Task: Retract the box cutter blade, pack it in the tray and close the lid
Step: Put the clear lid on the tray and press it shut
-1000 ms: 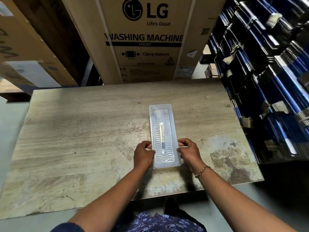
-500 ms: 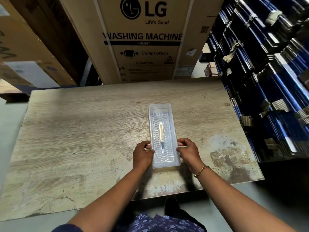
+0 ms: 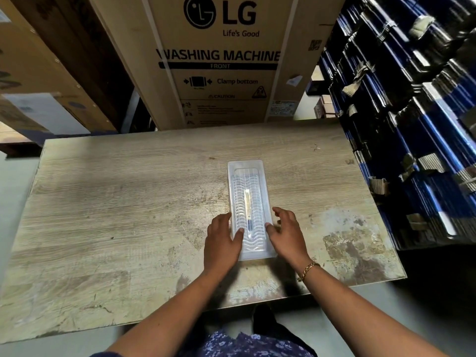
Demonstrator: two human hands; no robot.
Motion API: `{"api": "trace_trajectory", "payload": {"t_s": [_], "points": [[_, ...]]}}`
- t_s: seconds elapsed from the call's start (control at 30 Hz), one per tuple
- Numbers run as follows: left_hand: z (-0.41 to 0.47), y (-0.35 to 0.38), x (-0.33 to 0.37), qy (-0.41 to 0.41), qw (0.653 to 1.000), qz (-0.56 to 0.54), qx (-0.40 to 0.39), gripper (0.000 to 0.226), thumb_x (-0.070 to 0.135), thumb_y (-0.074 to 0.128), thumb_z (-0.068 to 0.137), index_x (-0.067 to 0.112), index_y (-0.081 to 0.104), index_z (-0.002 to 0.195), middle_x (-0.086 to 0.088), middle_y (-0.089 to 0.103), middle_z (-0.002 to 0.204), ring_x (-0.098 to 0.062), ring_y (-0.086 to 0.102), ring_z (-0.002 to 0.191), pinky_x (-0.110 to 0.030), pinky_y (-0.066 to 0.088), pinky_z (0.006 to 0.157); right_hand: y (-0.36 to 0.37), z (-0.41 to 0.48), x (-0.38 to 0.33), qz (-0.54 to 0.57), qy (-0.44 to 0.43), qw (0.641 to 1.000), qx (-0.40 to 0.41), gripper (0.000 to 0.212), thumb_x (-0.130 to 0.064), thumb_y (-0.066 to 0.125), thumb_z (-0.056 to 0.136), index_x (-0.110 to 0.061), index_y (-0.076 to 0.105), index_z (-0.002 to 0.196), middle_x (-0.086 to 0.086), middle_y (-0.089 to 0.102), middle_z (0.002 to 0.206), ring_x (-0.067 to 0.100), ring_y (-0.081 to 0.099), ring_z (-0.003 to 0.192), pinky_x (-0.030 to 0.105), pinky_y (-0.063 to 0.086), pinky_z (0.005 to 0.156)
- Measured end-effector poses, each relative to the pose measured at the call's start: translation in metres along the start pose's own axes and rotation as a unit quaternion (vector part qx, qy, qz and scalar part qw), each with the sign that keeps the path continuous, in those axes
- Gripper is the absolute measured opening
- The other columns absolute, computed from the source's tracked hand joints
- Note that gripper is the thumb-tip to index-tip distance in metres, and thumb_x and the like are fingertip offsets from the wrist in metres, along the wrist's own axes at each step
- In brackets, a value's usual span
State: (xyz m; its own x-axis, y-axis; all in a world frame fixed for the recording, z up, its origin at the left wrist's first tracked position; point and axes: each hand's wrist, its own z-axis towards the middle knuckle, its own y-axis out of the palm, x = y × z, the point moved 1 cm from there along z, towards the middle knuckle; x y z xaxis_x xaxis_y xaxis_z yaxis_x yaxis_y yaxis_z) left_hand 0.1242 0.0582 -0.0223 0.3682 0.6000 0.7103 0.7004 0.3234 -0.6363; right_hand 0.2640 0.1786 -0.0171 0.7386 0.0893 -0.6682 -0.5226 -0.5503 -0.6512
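A long translucent plastic tray [image 3: 246,167] lies lengthwise on the wooden table [image 3: 123,202], with its ribbed clear lid [image 3: 255,199] down over it. Through the lid I see the slim box cutter [image 3: 247,210], pale with a dark blue part near its close end. My left hand [image 3: 221,243] lies at the tray's left near corner, thumb resting on the lid. My right hand [image 3: 286,233] hovers at the right near edge with its fingers spread, thumb tip touching the rim.
A large LG washing machine carton [image 3: 219,60] stands behind the table's far edge. Stacks of dark blue bundled packs [image 3: 412,124] crowd the right side. More cartons [image 3: 38,81] are at the left. The table's near edge is just below my wrists.
Both hands were pinching the tray's near sides with curled fingers. Now the fingers have opened and loosened from the tray, the right hand lifting off to the side.
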Motion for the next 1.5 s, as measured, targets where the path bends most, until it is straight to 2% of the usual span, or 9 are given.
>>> {"api": "trace_trajectory", "payload": {"t_s": [0.1, 0.2, 0.37, 0.9, 0.97, 1.03, 1.1, 1.27, 1.5], "points": [[-0.002, 0.006, 0.001, 0.076, 0.991, 0.111, -0.013, 0.065, 0.049, 0.037, 0.102, 0.024, 0.021, 0.159, 0.002, 0.015, 0.169, -0.019, 0.015, 0.155, -0.046, 0.024, 0.123, 0.006, -0.002, 0.000, -0.151, -0.111, 0.982, -0.018, 0.062, -0.044, 0.045, 0.101, -0.023, 0.030, 0.157, 0.001, 0.031, 0.164, 0.022, 0.032, 0.148, 0.043, 0.036, 0.116], [0.001, 0.014, 0.001, 0.121, 0.976, 0.180, -0.027, 0.065, 0.050, 0.021, 0.104, 0.024, 0.004, 0.162, 0.004, -0.007, 0.171, -0.015, -0.008, 0.157, -0.043, 0.010, 0.127, 0.015, -0.001, -0.003, -0.216, -0.163, 0.962, -0.046, 0.065, -0.046, 0.032, 0.104, -0.025, 0.014, 0.162, -0.002, 0.007, 0.173, 0.018, 0.007, 0.159, 0.042, 0.016, 0.126], [0.007, 0.023, -0.007, 0.134, 0.961, 0.238, -0.042, 0.064, 0.048, 0.010, 0.105, 0.023, -0.009, 0.160, 0.003, -0.019, 0.169, -0.012, -0.020, 0.154, -0.044, 0.007, 0.127, 0.025, 0.007, 0.004, -0.272, -0.191, 0.941, -0.070, 0.067, -0.046, 0.019, 0.105, -0.021, -0.005, 0.162, -0.003, -0.015, 0.171, 0.014, -0.018, 0.157, 0.039, -0.002, 0.128], [0.008, 0.030, -0.016, 0.142, 0.957, 0.247, -0.051, 0.065, 0.045, 0.015, 0.106, 0.022, -0.012, 0.160, 0.002, -0.021, 0.169, -0.013, -0.021, 0.155, -0.042, 0.004, 0.128, 0.033, 0.011, 0.021, -0.299, -0.206, 0.931, -0.044, 0.069, -0.048, 0.022, 0.106, -0.021, -0.005, 0.163, -0.003, -0.011, 0.172, 0.013, -0.016, 0.158, 0.039, -0.004, 0.127], [0.011, 0.025, -0.014, 0.138, 0.958, 0.246, -0.051, 0.065, 0.047, 0.017, 0.105, 0.023, -0.005, 0.161, 0.002, -0.012, 0.171, -0.015, -0.012, 0.157, -0.044, 0.008, 0.127, 0.031, 0.013, 0.018, -0.302, -0.202, 0.930, -0.057, 0.069, -0.050, 0.020, 0.105, -0.021, -0.003, 0.163, -0.004, -0.011, 0.172, 0.013, -0.015, 0.158, 0.042, -0.001, 0.127], [0.016, 0.020, -0.009, 0.140, 0.960, 0.241, -0.036, 0.064, 0.047, 0.023, 0.104, 0.022, 0.008, 0.161, -0.001, 0.006, 0.171, -0.020, 0.007, 0.157, -0.046, 0.017, 0.124, 0.024, 0.015, 0.013, -0.300, -0.200, 0.931, -0.052, 0.069, -0.051, 0.021, 0.103, -0.021, 0.005, 0.163, -0.003, -0.002, 0.173, 0.014, -0.006, 0.159, 0.043, 0.005, 0.127], [0.026, 0.017, -0.003, 0.147, 0.960, 0.239, -0.023, 0.063, 0.045, 0.026, 0.103, 0.020, 0.014, 0.160, -0.003, 0.012, 0.170, -0.021, 0.012, 0.156, -0.046, 0.019, 0.123, 0.019, 0.021, 0.006, -0.296, -0.202, 0.933, -0.038, 0.069, -0.051, 0.023, 0.102, -0.021, 0.009, 0.163, -0.003, 0.004, 0.173, 0.014, 0.001, 0.159, 0.039, 0.006, 0.127], [0.063, 0.015, 0.007, 0.151, 0.953, 0.260, -0.026, 0.066, 0.044, 0.019, 0.104, 0.019, -0.003, 0.161, -0.001, -0.011, 0.170, -0.017, -0.012, 0.157, -0.044, 0.005, 0.127, 0.019, 0.054, -0.009, -0.305, -0.206, 0.930, -0.025, 0.069, -0.047, 0.024, 0.104, -0.019, 0.000, 0.163, -0.001, -0.006, 0.172, 0.014, -0.008, 0.159, 0.039, 0.002, 0.128], [0.077, 0.019, 0.000, 0.146, 0.952, 0.267, -0.039, 0.067, 0.043, 0.018, 0.105, 0.016, -0.008, 0.161, -0.003, -0.017, 0.169, -0.018, -0.017, 0.156, -0.040, 0.002, 0.128, 0.024, 0.068, -0.007, -0.326, -0.209, 0.921, -0.037, 0.069, -0.048, 0.018, 0.105, -0.019, -0.007, 0.162, -0.002, -0.014, 0.171, 0.013, -0.016, 0.158, 0.038, -0.003, 0.128]]}}
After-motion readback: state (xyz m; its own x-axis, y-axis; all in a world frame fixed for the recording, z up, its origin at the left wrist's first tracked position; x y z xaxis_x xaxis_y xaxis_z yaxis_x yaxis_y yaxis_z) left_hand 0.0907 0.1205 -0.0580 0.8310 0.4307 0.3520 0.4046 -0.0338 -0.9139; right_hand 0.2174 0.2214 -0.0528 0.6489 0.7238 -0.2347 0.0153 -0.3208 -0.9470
